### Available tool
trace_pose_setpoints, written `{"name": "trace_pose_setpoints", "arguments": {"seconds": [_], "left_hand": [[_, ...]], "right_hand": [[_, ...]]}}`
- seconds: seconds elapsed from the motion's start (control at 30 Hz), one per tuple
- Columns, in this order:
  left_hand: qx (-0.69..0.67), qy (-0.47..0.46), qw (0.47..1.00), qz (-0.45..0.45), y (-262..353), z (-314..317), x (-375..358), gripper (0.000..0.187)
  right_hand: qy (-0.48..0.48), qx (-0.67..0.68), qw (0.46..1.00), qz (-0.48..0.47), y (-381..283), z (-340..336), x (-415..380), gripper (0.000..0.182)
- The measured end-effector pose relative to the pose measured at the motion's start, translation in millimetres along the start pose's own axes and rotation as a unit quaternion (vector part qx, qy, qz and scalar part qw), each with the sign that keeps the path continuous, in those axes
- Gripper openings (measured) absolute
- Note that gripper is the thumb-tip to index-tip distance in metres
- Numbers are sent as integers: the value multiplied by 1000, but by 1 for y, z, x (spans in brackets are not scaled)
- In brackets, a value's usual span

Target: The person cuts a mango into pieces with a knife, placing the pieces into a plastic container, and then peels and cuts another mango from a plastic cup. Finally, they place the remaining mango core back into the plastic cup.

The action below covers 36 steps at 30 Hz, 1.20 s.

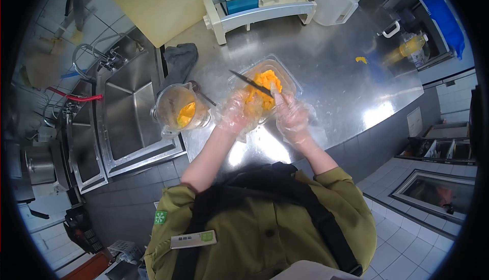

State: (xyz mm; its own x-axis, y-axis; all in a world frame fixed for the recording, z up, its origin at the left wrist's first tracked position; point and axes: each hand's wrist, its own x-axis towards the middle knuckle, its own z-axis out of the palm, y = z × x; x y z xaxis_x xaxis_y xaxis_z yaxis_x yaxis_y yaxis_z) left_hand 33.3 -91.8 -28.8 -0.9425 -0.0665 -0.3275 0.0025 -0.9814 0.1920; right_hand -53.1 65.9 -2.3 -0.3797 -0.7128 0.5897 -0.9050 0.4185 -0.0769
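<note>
Both my hands wear clear plastic gloves and work over a clear plastic container with chunks of orange fruit in it, which look like mango. My right hand is closed on a knife; its dark blade points up and to the left across the container. Just left of it, my left hand is closed around a piece of orange fruit at the near side of the container, its fingers partly hiding the piece. A clear jug stands left of my left hand, with an orange piece inside.
A double steel sink lies to the left, with a dark cloth by its edge. At the back are a yellow board, a cream-coloured stand with a teal box, and a white pitcher. An orange scrap lies on the right.
</note>
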Motion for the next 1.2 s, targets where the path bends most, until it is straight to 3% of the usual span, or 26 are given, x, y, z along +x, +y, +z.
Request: {"name": "trace_pose_setpoints", "arguments": {"seconds": [0.03,0.1,0.17,0.23,0.27,0.3,0.37,0.43,0.57,0.67,0.73,0.87,0.9,1.03,1.07,1.1,1.17,1.2], "left_hand": [[-35,-72,996,-42,1,-7,0,26],[5,14,1000,22,-12,2,-9,26],[28,98,992,71,-16,21,-14,26],[30,179,978,101,-18,28,-12,24],[242,170,938,179,-21,12,-5,25],[442,152,849,247,-23,5,-1,26],[504,139,804,283,-27,-8,2,27],[243,161,929,228,-25,65,-23,27],[310,194,908,203,-22,58,-27,29],[289,181,922,184,-26,62,-34,31],[228,185,938,182,-27,53,-24,33],[35,166,984,53,-21,59,-13,28],[7,143,989,41,-21,55,-13,28],[-79,100,992,7,-26,35,-9,29],[167,122,977,48,-28,32,-13,28],[404,135,901,87,-29,46,-24,27],[551,125,816,123,-31,49,-30,27],[484,110,860,123,-35,39,-26,26]], "right_hand": [[-82,-57,994,49,1,2,-3,52],[-133,-59,985,92,5,3,-5,52],[-69,51,993,80,13,-3,1,52],[-62,47,996,48,3,-9,0,52],[-45,49,997,23,2,-11,2,51],[-28,52,998,-2,0,-14,3,51],[34,65,995,-69,0,-17,9,50],[30,18,997,-72,1,-19,11,49],[32,24,998,-43,11,-3,4,52],[-78,-59,993,58,23,13,0,51],[-56,-35,997,47,16,2,-2,51],[39,43,998,-21,-12,-15,1,55],[34,104,994,-14,-10,-11,-1,54],[87,64,994,24,-12,2,-1,46],[81,51,994,45,-13,4,0,47],[77,37,994,65,-13,6,1,48],[-1,-12,995,98,-6,13,1,50],[-40,-36,992,116,-3,15,-1,51]]}}
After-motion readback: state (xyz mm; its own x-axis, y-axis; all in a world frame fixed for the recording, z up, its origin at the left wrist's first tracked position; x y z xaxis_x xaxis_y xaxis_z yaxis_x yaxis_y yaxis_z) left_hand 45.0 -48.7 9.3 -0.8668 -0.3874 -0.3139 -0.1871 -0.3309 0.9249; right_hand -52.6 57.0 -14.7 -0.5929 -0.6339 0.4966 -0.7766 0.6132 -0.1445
